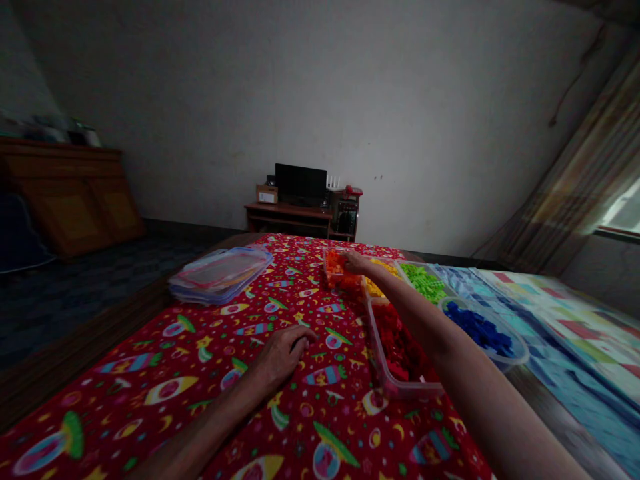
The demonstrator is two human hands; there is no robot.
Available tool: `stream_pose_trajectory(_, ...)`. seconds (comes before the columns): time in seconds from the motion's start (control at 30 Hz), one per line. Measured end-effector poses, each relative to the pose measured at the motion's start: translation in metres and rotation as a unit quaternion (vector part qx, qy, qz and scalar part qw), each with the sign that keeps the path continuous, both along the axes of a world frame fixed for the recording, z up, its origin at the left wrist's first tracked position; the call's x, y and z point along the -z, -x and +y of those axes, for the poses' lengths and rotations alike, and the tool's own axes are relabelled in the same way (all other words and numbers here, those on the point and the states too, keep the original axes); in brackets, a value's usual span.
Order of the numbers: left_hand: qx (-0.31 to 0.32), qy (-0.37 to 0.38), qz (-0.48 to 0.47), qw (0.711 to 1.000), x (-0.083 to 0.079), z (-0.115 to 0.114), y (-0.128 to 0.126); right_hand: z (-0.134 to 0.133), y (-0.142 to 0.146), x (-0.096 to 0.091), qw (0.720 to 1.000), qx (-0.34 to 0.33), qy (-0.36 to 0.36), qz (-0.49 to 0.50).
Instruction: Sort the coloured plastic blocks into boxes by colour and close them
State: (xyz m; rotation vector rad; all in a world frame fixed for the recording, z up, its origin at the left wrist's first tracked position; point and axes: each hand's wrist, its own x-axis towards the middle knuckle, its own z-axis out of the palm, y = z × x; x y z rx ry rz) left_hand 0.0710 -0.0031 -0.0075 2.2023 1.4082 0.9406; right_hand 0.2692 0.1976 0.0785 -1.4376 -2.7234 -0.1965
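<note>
My right hand reaches far forward and rests over loose orange plastic bricks in a clear tray. Its fingers are partly hidden, and I cannot tell whether they hold a brick. My left hand lies on the red patterned cloth, fingers curled around nothing. Beside my right forearm, a clear tub holds red bricks. Yellow bricks and green bricks fill neighbouring containers, and blue bricks lie in a clear bowl further right.
A stack of clear plastic lids lies on the cloth at the far left. A patterned quilt spreads to the right. Beyond stand a wooden desk with a monitor, and a wooden cabinet at left.
</note>
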Motion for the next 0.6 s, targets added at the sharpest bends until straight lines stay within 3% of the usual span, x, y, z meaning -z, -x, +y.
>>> stream_pose_trajectory(0.17,-0.001,-0.001,-0.004,1.0,0.001,0.0,-0.001,-0.004,-0.007,0.003,0.997,0.02,-0.053,0.046)
stream_pose_trajectory(0.33,0.002,-0.008,-0.006,1.0,0.003,0.001,0.0,-0.025,-0.018,0.002,0.995,-0.025,-0.083,0.059)
stream_pose_trajectory(0.43,0.005,-0.014,0.001,1.0,0.003,0.002,0.0,-0.04,-0.025,-0.002,0.996,-0.06,-0.058,0.017)
stream_pose_trajectory(0.6,0.002,-0.008,0.011,1.0,0.004,0.002,-0.001,-0.059,-0.021,-0.005,0.993,-0.024,-0.071,-0.093)
